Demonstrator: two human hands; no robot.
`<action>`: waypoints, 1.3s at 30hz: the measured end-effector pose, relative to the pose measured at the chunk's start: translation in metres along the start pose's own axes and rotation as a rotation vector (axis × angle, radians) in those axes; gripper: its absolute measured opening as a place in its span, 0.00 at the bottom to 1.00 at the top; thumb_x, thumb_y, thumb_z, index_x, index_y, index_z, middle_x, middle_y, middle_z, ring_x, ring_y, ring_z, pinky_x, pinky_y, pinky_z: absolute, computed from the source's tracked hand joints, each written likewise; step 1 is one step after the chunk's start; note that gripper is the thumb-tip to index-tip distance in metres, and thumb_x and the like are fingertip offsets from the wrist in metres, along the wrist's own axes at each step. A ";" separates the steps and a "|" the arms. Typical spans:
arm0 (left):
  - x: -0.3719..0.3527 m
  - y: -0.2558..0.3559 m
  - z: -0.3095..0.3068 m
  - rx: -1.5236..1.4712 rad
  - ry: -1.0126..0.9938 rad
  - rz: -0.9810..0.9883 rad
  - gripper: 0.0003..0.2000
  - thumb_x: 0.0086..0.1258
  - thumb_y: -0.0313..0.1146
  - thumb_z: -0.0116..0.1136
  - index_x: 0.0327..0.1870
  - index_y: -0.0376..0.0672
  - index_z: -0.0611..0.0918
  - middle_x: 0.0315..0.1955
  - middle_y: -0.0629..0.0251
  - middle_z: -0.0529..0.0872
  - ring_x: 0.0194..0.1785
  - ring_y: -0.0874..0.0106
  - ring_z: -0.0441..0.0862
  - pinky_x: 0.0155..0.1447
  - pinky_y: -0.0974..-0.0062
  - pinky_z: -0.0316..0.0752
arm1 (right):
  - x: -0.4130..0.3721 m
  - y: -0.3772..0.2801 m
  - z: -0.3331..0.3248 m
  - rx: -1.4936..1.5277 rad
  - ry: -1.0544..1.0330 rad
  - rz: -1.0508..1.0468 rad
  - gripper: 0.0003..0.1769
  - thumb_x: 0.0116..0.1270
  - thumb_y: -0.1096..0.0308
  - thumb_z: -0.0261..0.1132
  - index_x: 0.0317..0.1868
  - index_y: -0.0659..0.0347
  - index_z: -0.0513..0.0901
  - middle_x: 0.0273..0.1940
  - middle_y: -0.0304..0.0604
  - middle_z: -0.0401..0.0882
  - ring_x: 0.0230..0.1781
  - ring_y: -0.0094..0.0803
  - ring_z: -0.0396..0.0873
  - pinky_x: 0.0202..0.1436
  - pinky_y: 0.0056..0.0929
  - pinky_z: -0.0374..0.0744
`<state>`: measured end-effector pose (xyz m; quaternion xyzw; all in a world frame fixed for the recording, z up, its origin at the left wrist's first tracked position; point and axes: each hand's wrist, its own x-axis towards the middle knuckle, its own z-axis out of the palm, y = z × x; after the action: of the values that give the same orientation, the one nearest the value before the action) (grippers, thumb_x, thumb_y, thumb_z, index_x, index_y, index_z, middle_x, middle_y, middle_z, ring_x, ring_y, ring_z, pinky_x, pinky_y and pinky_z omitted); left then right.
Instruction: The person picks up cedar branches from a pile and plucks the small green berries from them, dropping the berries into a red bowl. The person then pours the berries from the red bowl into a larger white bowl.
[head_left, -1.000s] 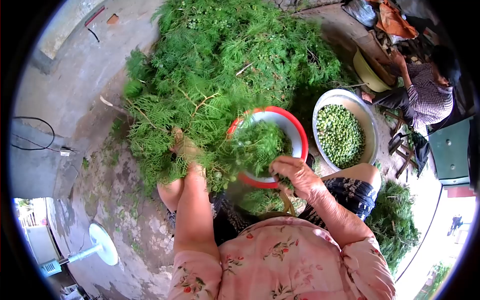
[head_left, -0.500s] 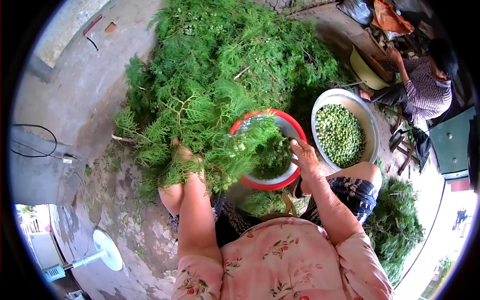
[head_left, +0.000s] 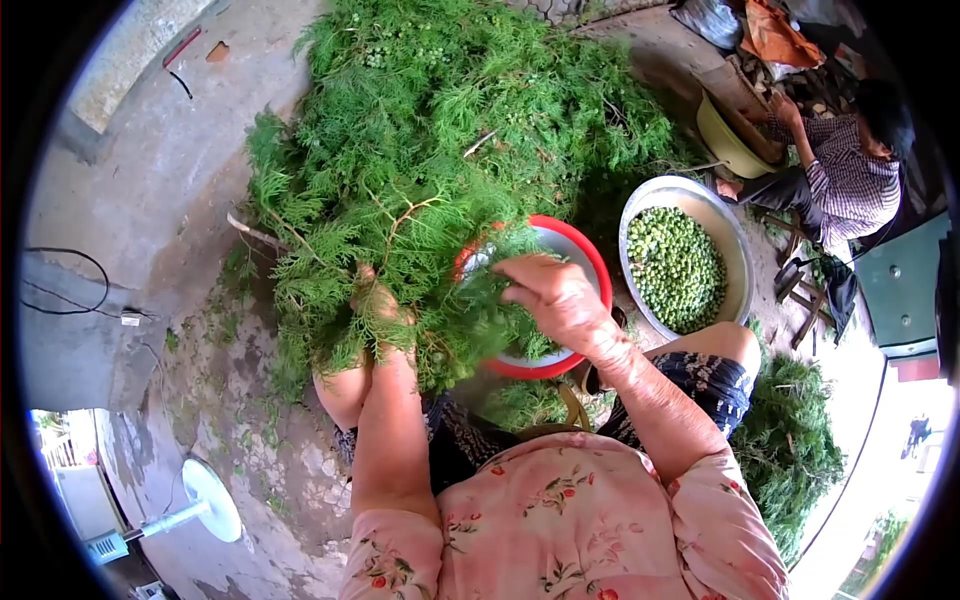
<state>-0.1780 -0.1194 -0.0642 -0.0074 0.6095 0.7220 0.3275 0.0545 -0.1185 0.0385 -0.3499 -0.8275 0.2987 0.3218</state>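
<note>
My left hand [head_left: 378, 300], partly hidden by foliage, is closed on a leafy green branch [head_left: 400, 222] that spreads over my knee and the left side of a red-rimmed basin [head_left: 596, 270]. Over that basin hangs my right hand [head_left: 553, 292], its fingers bent and pressed together at the edge of the foliage; what they hold, if anything, is too small to make out. Green sprigs lie inside the basin. To its right stands a metal basin [head_left: 740, 240] with many small green fruits [head_left: 675, 270].
A large heap of cut branches [head_left: 450, 100] lies ahead. At the upper right another person [head_left: 850, 180] sits by a yellow-green basin [head_left: 730, 145]. More greenery [head_left: 790, 450] is beside my right leg. A white fan [head_left: 212, 500] stands at the lower left.
My right hand has moved left and slightly up, from the basin's right rim to the foliage, and its fingers have closed. The held branch has shifted a little and turned.
</note>
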 end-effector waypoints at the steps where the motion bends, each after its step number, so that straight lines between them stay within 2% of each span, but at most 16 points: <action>1: 0.013 -0.015 -0.002 -0.040 -0.025 0.084 0.19 0.61 0.47 0.60 0.45 0.41 0.77 0.34 0.65 0.80 0.27 0.72 0.76 0.22 0.73 0.70 | 0.001 -0.001 0.003 -0.008 -0.089 0.016 0.20 0.54 0.72 0.66 0.48 0.64 0.76 0.40 0.54 0.79 0.42 0.51 0.77 0.45 0.37 0.77; 4: -0.003 0.000 -0.015 -0.097 -0.270 -0.013 0.21 0.60 0.48 0.61 0.46 0.41 0.76 0.38 0.63 0.79 0.35 0.69 0.77 0.32 0.69 0.75 | -0.004 0.012 0.026 -0.106 -0.156 -0.044 0.22 0.53 0.68 0.67 0.49 0.65 0.75 0.39 0.55 0.79 0.42 0.50 0.77 0.45 0.39 0.76; 6: 0.024 -0.022 -0.018 -0.189 -0.298 0.016 0.21 0.61 0.48 0.61 0.47 0.42 0.75 0.39 0.62 0.78 0.38 0.69 0.77 0.35 0.68 0.75 | -0.007 0.014 0.031 -0.019 -0.236 0.045 0.19 0.55 0.67 0.66 0.46 0.66 0.75 0.38 0.53 0.78 0.40 0.50 0.77 0.44 0.40 0.75; 8: 0.016 -0.025 -0.010 -0.159 -0.146 0.055 0.21 0.61 0.48 0.61 0.47 0.41 0.75 0.40 0.61 0.78 0.37 0.69 0.76 0.35 0.69 0.75 | -0.009 0.012 0.033 0.057 -0.294 0.133 0.18 0.56 0.68 0.65 0.45 0.66 0.75 0.37 0.52 0.78 0.40 0.50 0.76 0.43 0.40 0.75; 10: 0.024 -0.034 -0.009 -0.096 -0.038 0.074 0.21 0.61 0.49 0.61 0.46 0.41 0.75 0.41 0.59 0.78 0.36 0.69 0.76 0.35 0.69 0.75 | -0.007 0.006 0.030 0.118 -0.353 0.238 0.14 0.58 0.69 0.64 0.43 0.67 0.77 0.34 0.48 0.78 0.35 0.39 0.78 0.41 0.33 0.76; 12: 0.064 -0.040 -0.032 0.028 -0.191 -0.070 0.16 0.68 0.46 0.51 0.44 0.41 0.77 0.36 0.68 0.79 0.31 0.74 0.75 0.31 0.74 0.73 | -0.007 -0.002 0.026 0.251 -0.397 0.416 0.12 0.59 0.68 0.64 0.40 0.67 0.78 0.32 0.45 0.79 0.33 0.31 0.78 0.40 0.28 0.76; 13: 0.087 -0.042 -0.045 0.094 -0.269 -0.138 0.15 0.71 0.44 0.46 0.44 0.42 0.78 0.34 0.73 0.79 0.28 0.77 0.74 0.30 0.77 0.72 | -0.009 -0.001 0.027 0.312 -0.321 0.448 0.11 0.59 0.68 0.65 0.38 0.67 0.79 0.32 0.43 0.79 0.32 0.28 0.77 0.40 0.27 0.75; 15: 0.088 -0.048 -0.044 0.022 -0.258 -0.089 0.15 0.70 0.45 0.47 0.44 0.42 0.78 0.34 0.72 0.79 0.28 0.77 0.74 0.29 0.76 0.72 | -0.018 0.000 0.028 0.434 -0.169 0.510 0.09 0.59 0.68 0.66 0.36 0.66 0.80 0.31 0.39 0.80 0.31 0.22 0.76 0.40 0.23 0.75; 19: 0.084 -0.050 -0.038 -0.035 -0.219 -0.044 0.16 0.69 0.46 0.49 0.44 0.42 0.77 0.34 0.71 0.79 0.28 0.76 0.74 0.29 0.76 0.72 | -0.030 -0.009 0.019 0.808 0.166 0.510 0.05 0.56 0.75 0.68 0.35 0.61 0.83 0.31 0.33 0.81 0.31 0.20 0.74 0.38 0.21 0.73; 21: 0.086 -0.047 -0.039 -0.050 -0.228 -0.054 0.17 0.68 0.47 0.50 0.44 0.42 0.77 0.34 0.71 0.79 0.28 0.76 0.74 0.29 0.75 0.72 | -0.031 -0.013 -0.001 0.794 0.243 0.569 0.03 0.59 0.73 0.66 0.32 0.63 0.81 0.26 0.34 0.77 0.25 0.21 0.71 0.32 0.21 0.71; 23: 0.086 -0.045 -0.037 -0.062 -0.238 -0.067 0.17 0.67 0.48 0.50 0.44 0.43 0.77 0.34 0.70 0.79 0.28 0.76 0.74 0.28 0.75 0.72 | -0.032 -0.008 -0.013 0.789 0.292 0.626 0.07 0.61 0.68 0.64 0.30 0.64 0.79 0.22 0.36 0.74 0.20 0.22 0.68 0.27 0.20 0.69; 26: 0.084 -0.043 -0.034 -0.065 -0.230 -0.070 0.18 0.66 0.49 0.52 0.44 0.43 0.76 0.34 0.69 0.79 0.28 0.75 0.74 0.28 0.74 0.72 | -0.039 -0.001 -0.017 0.967 0.325 0.643 0.07 0.64 0.68 0.61 0.36 0.64 0.79 0.23 0.37 0.75 0.20 0.22 0.70 0.25 0.19 0.69; 30: 0.082 -0.044 -0.033 -0.052 -0.217 -0.076 0.19 0.65 0.50 0.54 0.44 0.43 0.76 0.34 0.68 0.78 0.28 0.75 0.74 0.27 0.73 0.72 | -0.045 -0.007 0.003 1.007 0.160 0.825 0.09 0.65 0.74 0.57 0.44 0.64 0.79 0.27 0.38 0.77 0.23 0.22 0.73 0.27 0.17 0.71; 33: 0.079 -0.042 -0.031 -0.040 -0.211 -0.103 0.20 0.64 0.51 0.55 0.44 0.43 0.76 0.34 0.67 0.78 0.28 0.75 0.74 0.27 0.73 0.72 | -0.043 0.003 0.025 1.040 0.130 0.902 0.17 0.64 0.70 0.61 0.51 0.68 0.75 0.29 0.40 0.78 0.25 0.23 0.74 0.29 0.20 0.74; 37: 0.069 -0.040 -0.025 0.024 -0.139 -0.125 0.21 0.62 0.53 0.57 0.44 0.44 0.75 0.34 0.66 0.78 0.28 0.74 0.74 0.26 0.72 0.72 | -0.029 0.000 0.044 1.050 0.258 1.019 0.22 0.57 0.64 0.70 0.47 0.69 0.74 0.25 0.41 0.76 0.23 0.26 0.73 0.31 0.23 0.74; 39: 0.058 -0.036 -0.020 0.128 -0.026 -0.153 0.22 0.62 0.53 0.58 0.44 0.44 0.75 0.34 0.66 0.78 0.28 0.74 0.74 0.26 0.72 0.72 | -0.023 0.004 0.048 0.971 0.061 0.991 0.27 0.58 0.65 0.69 0.51 0.70 0.69 0.27 0.40 0.76 0.24 0.24 0.73 0.29 0.21 0.75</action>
<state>-0.2143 -0.1089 -0.1252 -0.0235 0.6475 0.6547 0.3893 0.0337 -0.1469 -0.0012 -0.5113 -0.3335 0.7368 0.2905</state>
